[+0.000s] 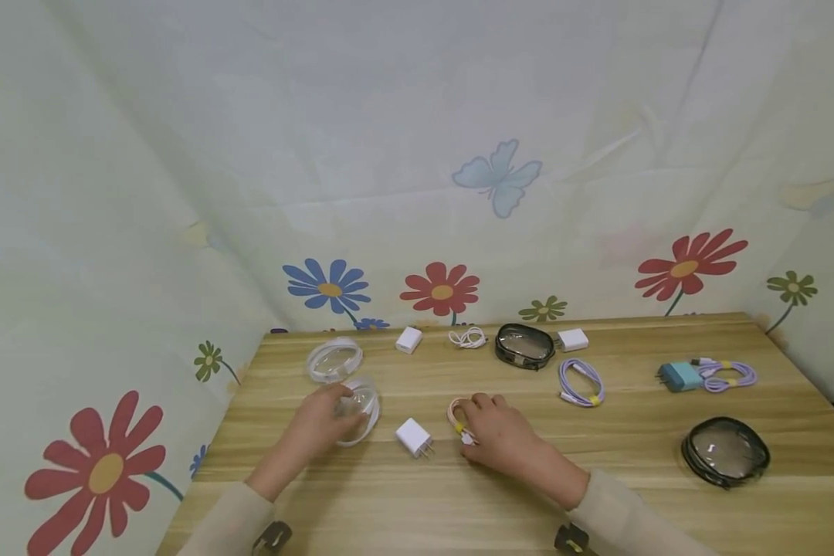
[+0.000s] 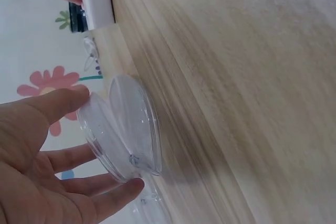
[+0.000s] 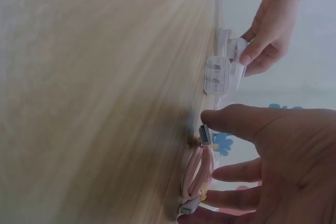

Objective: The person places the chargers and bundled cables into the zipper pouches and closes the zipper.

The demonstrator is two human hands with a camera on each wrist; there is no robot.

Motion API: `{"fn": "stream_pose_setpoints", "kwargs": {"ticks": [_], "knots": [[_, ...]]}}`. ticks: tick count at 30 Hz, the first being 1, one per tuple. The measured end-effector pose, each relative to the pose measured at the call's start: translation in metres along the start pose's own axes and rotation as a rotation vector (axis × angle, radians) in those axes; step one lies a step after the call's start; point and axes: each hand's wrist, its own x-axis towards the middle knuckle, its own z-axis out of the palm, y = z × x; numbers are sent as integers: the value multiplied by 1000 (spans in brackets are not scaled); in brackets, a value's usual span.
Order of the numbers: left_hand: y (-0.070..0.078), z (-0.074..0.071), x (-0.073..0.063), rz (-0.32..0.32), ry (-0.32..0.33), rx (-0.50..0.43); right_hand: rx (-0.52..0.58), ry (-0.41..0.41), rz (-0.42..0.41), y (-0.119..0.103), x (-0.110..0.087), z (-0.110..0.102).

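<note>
My left hand (image 1: 320,423) holds a small clear round zip case (image 1: 367,395) by its edge, thumb on one side and fingers on the other. In the left wrist view the case (image 2: 137,124) has its two halves spread partly apart. My right hand (image 1: 502,434) has its fingers round a coiled pink charging cable (image 1: 452,412) with a yellow tie, low over the table. The thumb lies by the cable's USB plug (image 3: 205,135) in the right wrist view. Between the hands lies a white charger plug (image 1: 413,436), prongs pointing right.
Behind the left hand lies another clear case (image 1: 335,360). Farther back are a white charger (image 1: 409,340), a white cable (image 1: 468,337), a black-rimmed case (image 1: 524,346) and another white charger (image 1: 573,340). Rightward lie purple cables (image 1: 581,383), a teal charger (image 1: 681,376) and a second black-rimmed case (image 1: 726,452).
</note>
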Motion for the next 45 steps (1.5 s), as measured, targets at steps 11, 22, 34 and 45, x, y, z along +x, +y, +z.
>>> {"fn": "stream_pose_setpoints", "kwargs": {"ticks": [11,22,34,45], "knots": [[2,-6,6,-63,-4,-189,51,-9,-12,2,-3,-3],[4,-9,8,-86,49,-272,50,-9,-9,8,1,-10],[-4,-10,2,-129,68,-334,68,-36,40,9,5,-14],[-7,-6,-5,-175,37,-346,81,-18,20,5,6,-16]]}}
